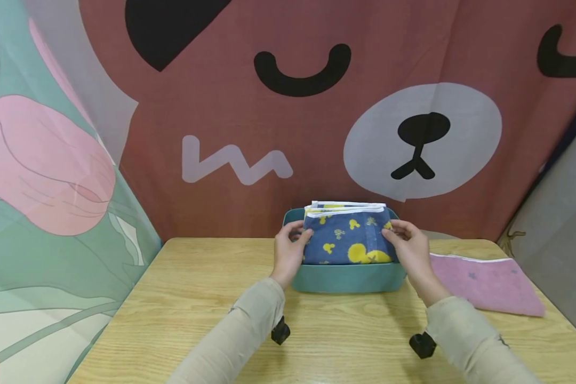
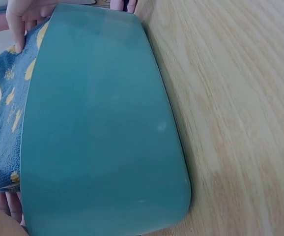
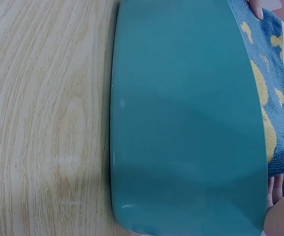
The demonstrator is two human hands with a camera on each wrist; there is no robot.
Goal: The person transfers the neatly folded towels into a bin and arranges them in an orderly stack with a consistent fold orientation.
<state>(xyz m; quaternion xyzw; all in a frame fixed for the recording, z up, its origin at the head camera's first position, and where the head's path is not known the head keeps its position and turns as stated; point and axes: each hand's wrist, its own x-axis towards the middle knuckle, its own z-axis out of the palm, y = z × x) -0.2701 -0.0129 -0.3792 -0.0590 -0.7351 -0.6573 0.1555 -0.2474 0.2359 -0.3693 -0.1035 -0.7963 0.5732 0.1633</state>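
Observation:
A folded blue towel [image 1: 338, 237] with yellow patterns and white edging stands upright in a teal bin [image 1: 348, 278], its upper part rising above the rim. My left hand [image 1: 290, 248] pinches the towel's left side, thumb on the front face and fingers behind. On the opposite side my right hand [image 1: 413, 253] pinches it the same way. In the left wrist view the bin's front wall [image 2: 102, 123] covers the towel's lower part, and likewise in the right wrist view, where the towel [image 3: 269, 88] shows beyond the rim.
A folded pink towel [image 1: 489, 282] with a white edge lies on the wooden table [image 1: 197, 304] to the right of the bin. Behind the table hangs a curtain [image 1: 230, 117] with a large bear print. Black wrist devices [image 1: 422, 345] hang beneath both forearms.

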